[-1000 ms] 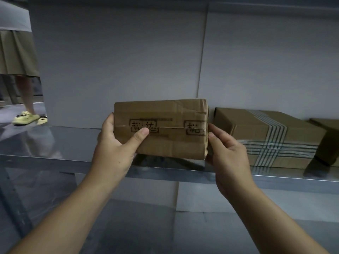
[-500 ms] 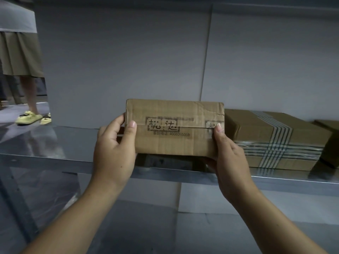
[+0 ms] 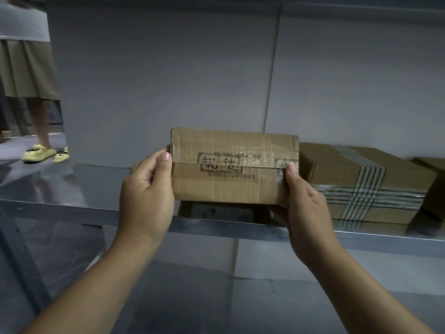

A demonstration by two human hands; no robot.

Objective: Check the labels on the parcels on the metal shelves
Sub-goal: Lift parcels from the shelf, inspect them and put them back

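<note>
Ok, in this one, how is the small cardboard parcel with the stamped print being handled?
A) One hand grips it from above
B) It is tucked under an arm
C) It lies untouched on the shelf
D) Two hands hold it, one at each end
D: the left hand grips the left end of the parcel and the right hand grips its right end.

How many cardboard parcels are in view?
3. Left hand and right hand hold one parcel; a tape-striped parcel lies on the shelf beside it; a third parcel is cut off at the right edge. Others may be hidden.

The rightmost parcel (image 3: 434, 186) runs off the edge.
</note>
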